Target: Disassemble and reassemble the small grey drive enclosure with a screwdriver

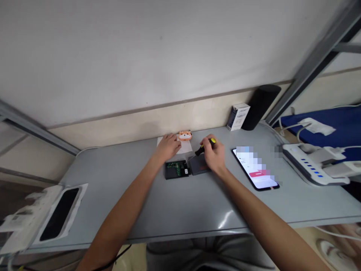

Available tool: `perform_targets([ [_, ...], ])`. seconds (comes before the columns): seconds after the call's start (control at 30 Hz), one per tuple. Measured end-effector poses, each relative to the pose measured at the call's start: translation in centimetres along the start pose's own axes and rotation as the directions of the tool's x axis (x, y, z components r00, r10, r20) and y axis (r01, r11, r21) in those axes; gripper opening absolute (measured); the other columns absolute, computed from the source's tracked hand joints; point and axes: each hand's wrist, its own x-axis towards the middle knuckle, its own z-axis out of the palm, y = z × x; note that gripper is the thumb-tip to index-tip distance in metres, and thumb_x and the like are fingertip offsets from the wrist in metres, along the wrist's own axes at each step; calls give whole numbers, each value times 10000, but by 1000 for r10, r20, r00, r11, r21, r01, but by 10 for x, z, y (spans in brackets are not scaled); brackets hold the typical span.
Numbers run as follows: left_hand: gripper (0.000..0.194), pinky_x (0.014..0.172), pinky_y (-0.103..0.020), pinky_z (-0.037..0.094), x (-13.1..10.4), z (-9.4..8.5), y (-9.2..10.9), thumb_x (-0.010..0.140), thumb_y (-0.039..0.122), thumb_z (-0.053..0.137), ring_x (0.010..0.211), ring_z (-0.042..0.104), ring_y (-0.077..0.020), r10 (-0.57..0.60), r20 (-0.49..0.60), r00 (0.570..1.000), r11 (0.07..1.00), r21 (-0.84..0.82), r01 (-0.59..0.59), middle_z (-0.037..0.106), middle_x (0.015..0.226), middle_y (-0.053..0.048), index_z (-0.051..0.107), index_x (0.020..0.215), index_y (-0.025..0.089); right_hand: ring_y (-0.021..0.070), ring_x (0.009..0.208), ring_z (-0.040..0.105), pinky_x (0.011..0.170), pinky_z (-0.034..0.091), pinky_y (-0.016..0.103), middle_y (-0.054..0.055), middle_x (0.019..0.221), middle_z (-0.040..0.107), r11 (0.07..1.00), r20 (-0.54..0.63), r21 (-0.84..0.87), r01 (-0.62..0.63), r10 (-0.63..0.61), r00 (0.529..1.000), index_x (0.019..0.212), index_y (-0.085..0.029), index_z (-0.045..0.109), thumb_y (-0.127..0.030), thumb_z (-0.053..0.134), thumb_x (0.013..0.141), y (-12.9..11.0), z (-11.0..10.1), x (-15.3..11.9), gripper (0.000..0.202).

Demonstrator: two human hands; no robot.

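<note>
Here, right hand [215, 153] snug around screwdriver [200, 150].

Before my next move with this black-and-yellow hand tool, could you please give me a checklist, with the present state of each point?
1. Black-and-yellow hand tool gripped in the right hand: ok.
2. Tool's thin tip seated in place: cannot tell, too small to see.
3. Green circuit board in the black rectangular casing uncovered: ok.
4. Left hand steadying the casing: not ok, it is over the white paper sheet behind.
5. Black-edged smartphone with glowing screen apart from the tool: ok, it lies right of the right hand.
</note>
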Motion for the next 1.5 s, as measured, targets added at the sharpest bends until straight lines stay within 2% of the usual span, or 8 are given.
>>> perform_targets([
  [0.13, 193, 1001, -434, 444, -1, 3, 2, 1007, 211, 566, 1137, 582, -292, -4, 7, 1000, 1000, 15, 4, 668, 1050, -111, 749, 948, 200, 144, 552, 501, 553, 411, 269, -40, 564, 526, 1000, 5, -6, 15, -15, 1000, 671, -237, 538, -429, 543, 915, 0, 1, 0, 311],
  [0.27, 240, 997, -465, 468, -24, -1, 4, 1032, 259, 530, 1133, 604, -307, -68, -40, 997, 998, -7, 67, 690, 1069, -121, 757, 986, 199, 147, 543, 499, 558, 420, 280, -42, 568, 506, 1000, -26, 4, 8, -8, 1000, 672, -242, 535, -432, 537, 907, -5, -3, 3, 303],
  [0.4, 259, 1051, -454, 482, -67, -1, 14, 1034, 357, 564, 1174, 624, -278, -32, -42, 999, 958, -287, 19, 709, 1221, -91, 714, 1205, 233, 146, 545, 490, 550, 409, 280, -37, 577, 510, 998, -40, -7, 55, -55, 998, 668, -243, 531, -382, 528, 910, -10, -5, 1, 279],
  [0.57, 470, 1163, -476, 424, -100, 16, 26, 945, 365, 719, 1305, 577, -289, 4, -37, 999, 911, -411, -19, 638, 1412, -92, 607, 1387, 253, 129, 533, 455, 539, 373, 273, -40, 581, 509, 984, 113, -78, 158, -149, 982, 677, -237, 533, -355, 571, 921, -11, 1, -14, 274],
  [0.8, 325, 1102, -468, 481, -95, 32, 27, 925, 312, 742, 1230, 611, -282, 15, -78, 997, 901, -431, -47, 677, 1316, -70, 647, 1227, 239, 116, 489, 456, 502, 354, 264, -46, 547, 525, 963, 177, -158, 218, -190, 966, 688, -235, 557, -334, 581, 917, -9, 5, -23, 251],
  [1.03, 263, 1083, -474, 497, -97, 34, 26, 949, 311, 714, 1223, 616, -278, 59, -116, 991, 907, -408, -102, 671, 1307, -67, 662, 1202, 258, 119, 481, 458, 491, 360, 263, -43, 543, 541, 951, 174, -190, 243, -211, 962, 683, -244, 536, -337, 562, 915, -13, 5, -21, 251],
  [1.23, 227, 1105, -480, 491, -98, 37, 24, 969, 302, 696, 1263, 609, -273, 91, -174, 981, 906, -395, -154, 671, 1305, -75, 688, 1191, 254, 118, 499, 490, 509, 387, 254, -34, 575, 577, 938, 245, -189, 291, -242, 939, 718, -238, 563, -338, 561, 923, -13, 3, -19, 229],
  [1.5, 241, 1085, -478, 506, -98, 35, 23, 943, 290, 712, 1232, 619, -274, 67, -142, 988, 911, -395, -119, 668, 1319, -76, 694, 1181, 254, 122, 495, 492, 513, 398, 253, -39, 566, 561, 944, 232, -178, 277, -234, 944, 727, -242, 560, -331, 557, 931, -10, 2, -18, 223],
])
